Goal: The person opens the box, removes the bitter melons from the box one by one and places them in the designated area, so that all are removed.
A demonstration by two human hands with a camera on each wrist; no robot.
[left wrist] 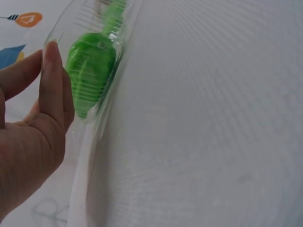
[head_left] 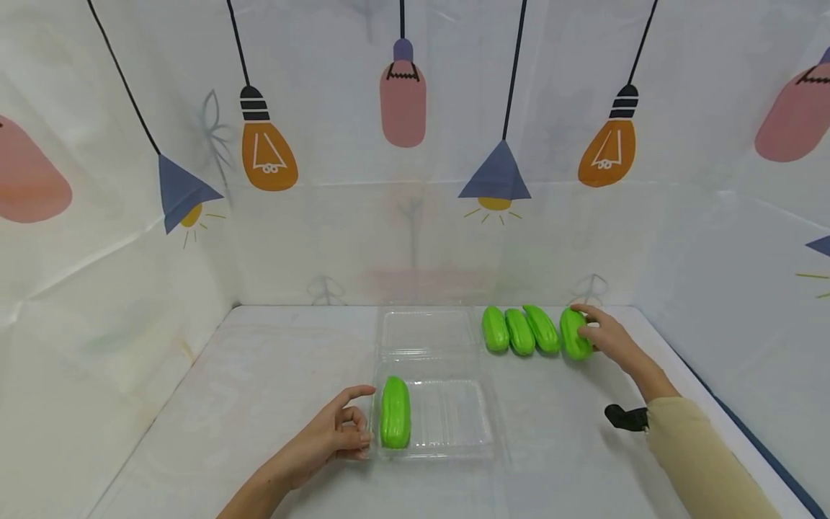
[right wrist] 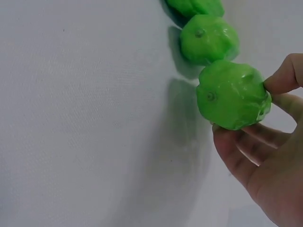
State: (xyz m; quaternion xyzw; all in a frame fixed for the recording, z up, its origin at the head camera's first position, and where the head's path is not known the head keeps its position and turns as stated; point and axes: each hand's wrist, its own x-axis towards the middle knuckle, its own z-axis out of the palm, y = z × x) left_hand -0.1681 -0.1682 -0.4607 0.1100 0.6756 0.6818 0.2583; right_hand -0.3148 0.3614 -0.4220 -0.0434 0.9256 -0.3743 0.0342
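My right hand point(head_left: 612, 339) grips a glossy green ribbed vegetable point(right wrist: 229, 97), cucumber-like in shape, at the right end of a row. Thumb and fingers lie on opposite sides of it in the right wrist view. Several like it stand to its left, the nearest a green vegetable point(head_left: 542, 329) leaning slightly. A clear plastic box point(head_left: 454, 455) lies with its lid point(head_left: 428, 333) folded back toward the wall. Inside, along its left wall, rests one green vegetable point(head_left: 395, 413). My left hand point(head_left: 333, 429) holds the box's left rim, fingertips pinching the edge in the left wrist view.
The white table point(head_left: 272, 353) meets a printed sheet point(head_left: 311, 238) behind and at both sides. A black strap end point(head_left: 625, 418) sticks out from the right sleeve point(head_left: 700, 447) above the table. The row of green vegetables stands close to the back edge.
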